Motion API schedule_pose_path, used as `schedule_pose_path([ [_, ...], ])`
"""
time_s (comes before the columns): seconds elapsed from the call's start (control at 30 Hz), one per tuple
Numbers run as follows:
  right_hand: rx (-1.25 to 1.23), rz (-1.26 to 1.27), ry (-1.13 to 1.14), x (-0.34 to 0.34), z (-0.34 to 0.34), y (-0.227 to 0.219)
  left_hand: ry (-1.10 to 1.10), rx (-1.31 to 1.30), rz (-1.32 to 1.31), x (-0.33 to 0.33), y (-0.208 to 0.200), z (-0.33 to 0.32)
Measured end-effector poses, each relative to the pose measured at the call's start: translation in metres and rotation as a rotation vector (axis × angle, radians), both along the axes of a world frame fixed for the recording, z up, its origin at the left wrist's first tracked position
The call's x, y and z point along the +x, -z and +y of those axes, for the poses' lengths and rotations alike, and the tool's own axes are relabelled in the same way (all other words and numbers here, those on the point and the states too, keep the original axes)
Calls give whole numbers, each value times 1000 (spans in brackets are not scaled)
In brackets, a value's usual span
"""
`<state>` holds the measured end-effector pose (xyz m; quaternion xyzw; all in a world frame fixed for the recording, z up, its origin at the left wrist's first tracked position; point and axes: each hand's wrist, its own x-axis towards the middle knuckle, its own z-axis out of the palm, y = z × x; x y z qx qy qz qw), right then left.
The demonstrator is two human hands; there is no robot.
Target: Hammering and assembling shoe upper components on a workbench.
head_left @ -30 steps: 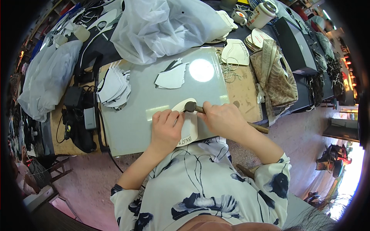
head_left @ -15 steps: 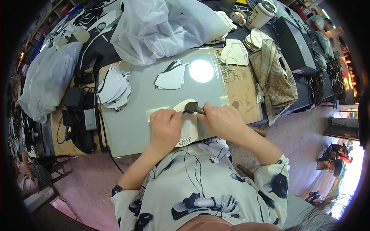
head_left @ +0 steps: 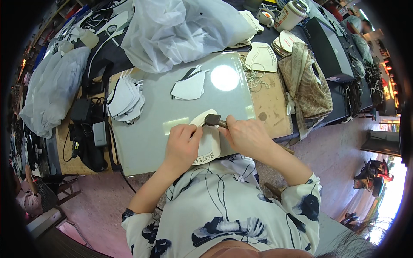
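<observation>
On the left, a fanned stack of white cut pieces [head_left: 126, 103] lies on the grey sheet [head_left: 146, 144] that covers much of the table [head_left: 275, 105]. Right of it, your left hand [head_left: 183, 144] curls over the left edge of the cream panel [head_left: 210, 139]; you can't tell whether this grip pinches the edge or merely presses it down. The panel lies flat before you, its near end at the sheet's near edge, so there is little room on your side. Beyond it, a smaller white stack [head_left: 189, 89] leaves bare sheet between. The hammer [head_left: 213, 120] has its head over the panel's far part; contact is unclear. Your right hand [head_left: 249, 135] has its grip closed around the handle. The step in hand looks like tapping the panel flat; the next move likely calls for short strokes, left fingertips kept clear of the head. Farther right, string [head_left: 257, 81] and a patterned pouch [head_left: 307, 90] limit far-right swings, though bare table lies nearer.
</observation>
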<state>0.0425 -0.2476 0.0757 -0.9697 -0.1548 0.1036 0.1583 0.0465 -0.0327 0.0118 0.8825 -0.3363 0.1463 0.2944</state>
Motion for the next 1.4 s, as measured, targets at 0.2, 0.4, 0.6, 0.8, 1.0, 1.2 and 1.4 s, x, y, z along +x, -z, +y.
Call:
schedule_pose_path([
  [0.2,-23,42,-16,3,-2,-3,67,129,-76,-2,-8,1],
  [0.4,-28,20,-47,3,2,-8,62,123,-106,-1,-7,0],
  [0.6,-66,57,-33,3,3,-15,49,99,-101,-2,-6,-1],
  [0.8,-46,80,-50,5,3,-13,-133,-135,124,-8,-4,5],
  [1.0,-19,45,-33,2,4,-8,-174,-149,74,-20,4,3],
  [1.2,-27,48,-17,1,3,-5,-326,-40,65,-24,-9,-7],
  [1.4,-6,31,-27,1,2,-3,-231,66,-83,-30,3,-8],
])
